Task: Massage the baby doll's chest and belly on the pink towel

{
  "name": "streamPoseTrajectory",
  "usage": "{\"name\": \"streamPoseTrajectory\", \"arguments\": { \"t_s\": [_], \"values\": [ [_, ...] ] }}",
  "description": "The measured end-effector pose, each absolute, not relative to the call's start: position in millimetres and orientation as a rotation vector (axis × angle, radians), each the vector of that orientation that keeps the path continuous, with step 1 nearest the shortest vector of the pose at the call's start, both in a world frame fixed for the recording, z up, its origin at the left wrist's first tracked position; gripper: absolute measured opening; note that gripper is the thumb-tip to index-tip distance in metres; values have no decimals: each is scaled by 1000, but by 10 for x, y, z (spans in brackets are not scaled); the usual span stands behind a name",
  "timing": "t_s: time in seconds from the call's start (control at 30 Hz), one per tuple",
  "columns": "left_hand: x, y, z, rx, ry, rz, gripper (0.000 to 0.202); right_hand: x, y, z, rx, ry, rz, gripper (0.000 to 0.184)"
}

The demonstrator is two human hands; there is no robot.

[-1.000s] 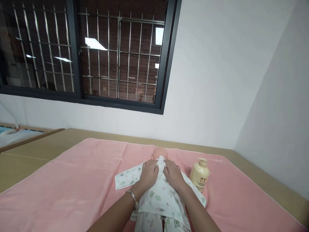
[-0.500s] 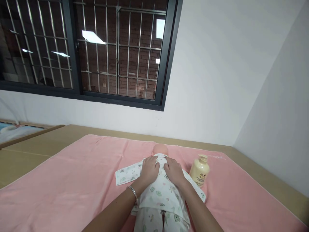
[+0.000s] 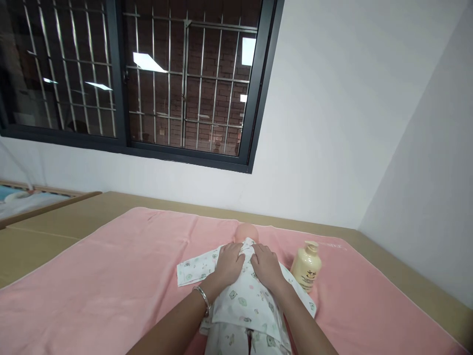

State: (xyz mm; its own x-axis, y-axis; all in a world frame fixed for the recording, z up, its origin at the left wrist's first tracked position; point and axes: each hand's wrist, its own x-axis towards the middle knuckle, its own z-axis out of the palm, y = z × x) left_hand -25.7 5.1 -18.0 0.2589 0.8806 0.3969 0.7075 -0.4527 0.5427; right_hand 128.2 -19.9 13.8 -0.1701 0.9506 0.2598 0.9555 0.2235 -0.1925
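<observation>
A baby doll [image 3: 246, 230] lies on a pink blanket with its head away from me, dressed in a white printed shirt [image 3: 242, 301] and matching trousers [image 3: 231, 340]. My left hand [image 3: 229, 264], a silver bangle at its wrist, is on the left shoulder area of the shirt, fingers bent over the cloth near the collar. Mirroring it, my right hand [image 3: 266, 266] holds the cloth on the other side, its thumb toward the middle. The fingertips are partly hidden. One sleeve [image 3: 195, 268] lies stretched out flat to the left.
A cream pump bottle [image 3: 306, 268] stands close to the right sleeve. The pink blanket [image 3: 121, 286] covers a tan tabletop [image 3: 48, 246] against a white wall. A dark-framed barred window [image 3: 185, 153] is above, and a wooden-edged crib or tray [image 3: 37, 199] is at far left.
The camera view has tilted slightly, so the scene sits a little lower and farther right. Both hands stay at the collar, and the cloth between them is bunched slightly differently.
</observation>
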Motion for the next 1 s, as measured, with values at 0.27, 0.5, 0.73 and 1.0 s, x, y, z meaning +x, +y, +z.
{"name": "streamPoseTrajectory", "arguments": {
  "t_s": [0.27,0.5,0.73,1.0],
  "values": [
    [-252,66,-206,2269,1510,970,39,1290,-144,71,-1878,-2118,42,44],
    [-253,5,-198,2289,1498,1065,37,1287,-205,94,-1776,-2134,-15,43],
    [-252,-52,-152,2377,1471,1052,34,1247,-252,164,-1767,-2183,-46,39],
    [-234,29,-169,2309,1582,925,35,1298,-134,80,-1901,-2088,112,40]
  ]
}}
